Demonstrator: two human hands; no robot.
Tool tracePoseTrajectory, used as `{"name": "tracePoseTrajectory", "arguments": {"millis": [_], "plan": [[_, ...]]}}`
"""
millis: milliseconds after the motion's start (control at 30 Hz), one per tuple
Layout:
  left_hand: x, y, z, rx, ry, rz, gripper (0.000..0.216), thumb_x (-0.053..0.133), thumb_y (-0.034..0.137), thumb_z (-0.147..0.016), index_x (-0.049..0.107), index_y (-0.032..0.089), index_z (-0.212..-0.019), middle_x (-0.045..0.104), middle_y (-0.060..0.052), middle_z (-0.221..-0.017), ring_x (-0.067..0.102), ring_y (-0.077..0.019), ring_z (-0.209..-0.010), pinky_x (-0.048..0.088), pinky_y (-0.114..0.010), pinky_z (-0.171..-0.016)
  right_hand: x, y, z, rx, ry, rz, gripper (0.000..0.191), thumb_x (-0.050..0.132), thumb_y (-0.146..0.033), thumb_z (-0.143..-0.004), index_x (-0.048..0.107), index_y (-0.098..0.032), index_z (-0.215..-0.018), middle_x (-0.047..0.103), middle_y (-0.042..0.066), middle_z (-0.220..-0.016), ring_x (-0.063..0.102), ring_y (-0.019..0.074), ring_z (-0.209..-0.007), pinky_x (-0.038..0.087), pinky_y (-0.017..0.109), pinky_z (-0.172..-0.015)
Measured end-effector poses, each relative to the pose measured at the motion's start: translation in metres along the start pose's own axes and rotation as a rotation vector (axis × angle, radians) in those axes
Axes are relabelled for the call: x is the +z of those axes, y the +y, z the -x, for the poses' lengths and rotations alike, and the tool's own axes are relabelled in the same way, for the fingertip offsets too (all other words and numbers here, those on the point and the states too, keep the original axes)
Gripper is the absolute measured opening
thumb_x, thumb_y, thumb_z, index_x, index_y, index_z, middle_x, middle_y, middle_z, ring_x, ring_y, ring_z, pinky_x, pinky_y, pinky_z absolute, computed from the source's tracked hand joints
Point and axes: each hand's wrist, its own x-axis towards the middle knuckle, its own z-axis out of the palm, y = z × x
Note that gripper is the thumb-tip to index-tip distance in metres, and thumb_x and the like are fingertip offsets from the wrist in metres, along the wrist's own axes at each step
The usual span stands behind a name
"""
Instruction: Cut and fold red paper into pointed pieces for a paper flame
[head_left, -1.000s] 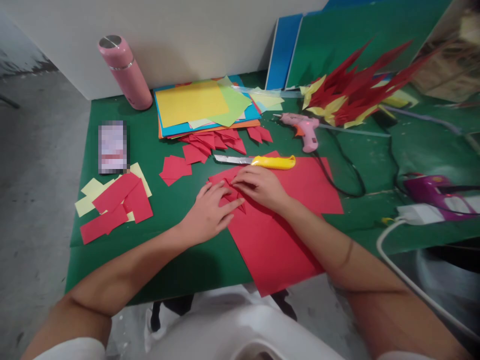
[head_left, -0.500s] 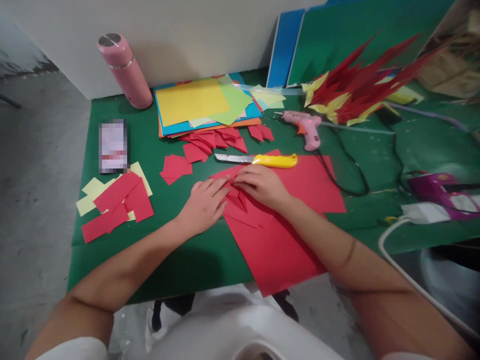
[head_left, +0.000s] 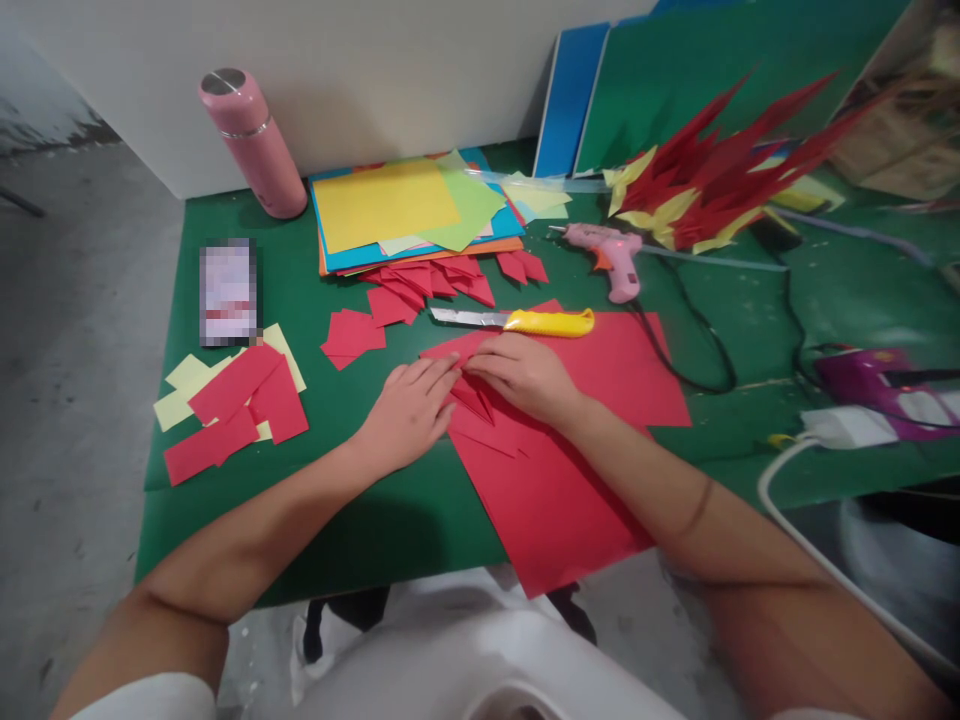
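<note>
My right hand [head_left: 525, 372] pinches a small folded red paper piece [head_left: 474, 402] between thumb and fingers. My left hand [head_left: 411, 408] lies flat on the other side of that piece, fingers stretched out and their tips against its edge. The fold itself is partly hidden under the fingertips. Beneath both hands are large red paper sheets [head_left: 555, 515], which overhang the table's front edge. Just beyond my right hand rests a utility knife [head_left: 551, 321] with a yellow handle, its blade out and pointing left.
Folded red pieces [head_left: 405, 285] lie before a stack of coloured paper [head_left: 382, 210]. A pink glue gun [head_left: 619, 262], red-and-yellow paper flames [head_left: 697, 190], a pink bottle [head_left: 259, 150], a blurred phone-like object [head_left: 227, 292] and red and yellow scraps [head_left: 236, 400] share the green table [head_left: 360, 530].
My right hand has shifted very slightly down and left over the folded paper. My left hand and the other things look the same.
</note>
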Motion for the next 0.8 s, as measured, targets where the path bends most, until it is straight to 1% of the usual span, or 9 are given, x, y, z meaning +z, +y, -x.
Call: {"name": "tracePoseTrajectory", "arguments": {"millis": [133,300,500,633,800], "plan": [[-0.0002,0.0,0.0001,0.005,-0.001,-0.005,0.041,0.046,0.023,-0.097,0.057,0.008,-0.134,0.056,-0.014,-0.144,0.056,-0.0263,-0.125,0.047,-0.039,-0.101,0.001,0.0006,-0.0005,-0.059,0.059,0.023,0.033,0.042,-0.018,-0.101,0.073,-0.019,-0.09,0.072,0.006,-0.083,0.062,0.0174,-0.073,0.049,0.03,-0.065],[0.0001,0.0001,-0.0001,0.011,0.015,-0.009,0.041,0.046,0.023,-0.097,0.058,0.008,-0.133,0.058,-0.014,-0.142,0.058,-0.0265,-0.124,0.048,-0.04,-0.1,0.0002,-0.0004,-0.0018,-0.086,0.08,0.036,0.03,0.044,-0.016,-0.1,0.072,-0.018,-0.091,0.073,0.006,-0.083,0.062,0.0168,-0.072,0.049,0.03,-0.064],[0.0004,-0.0001,-0.0003,-0.003,0.013,0.011,0.042,0.047,0.023,-0.097,0.057,0.008,-0.134,0.058,-0.014,-0.142,0.057,-0.0263,-0.125,0.047,-0.04,-0.102,-0.0002,-0.0003,-0.0017,-0.066,0.049,0.044,0.032,0.042,-0.017,-0.101,0.073,-0.019,-0.091,0.073,0.006,-0.084,0.063,0.0168,-0.074,0.05,0.03,-0.066],[0.0001,-0.0002,-0.0007,-0.018,0.002,0.03,0.043,0.047,0.024,-0.096,0.055,0.007,-0.135,0.058,-0.015,-0.142,0.056,-0.0263,-0.126,0.047,-0.04,-0.103,-0.0002,-0.0002,-0.0022,-0.07,0.069,0.029,0.033,0.042,-0.017,-0.101,0.073,-0.019,-0.09,0.074,0.007,-0.085,0.063,0.0169,-0.074,0.05,0.03,-0.066],[-0.0011,-0.0002,-0.0009,-0.036,-0.016,0.043,0.044,0.047,0.025,-0.096,0.055,0.008,-0.135,0.058,-0.016,-0.142,0.056,-0.0272,-0.127,0.046,-0.041,-0.103,-0.0014,-0.001,-0.0038,-0.09,0.087,0.027,0.031,0.044,-0.017,-0.1,0.072,-0.017,-0.088,0.073,0.006,-0.082,0.062,0.0166,-0.071,0.048,0.029,-0.064]]}}
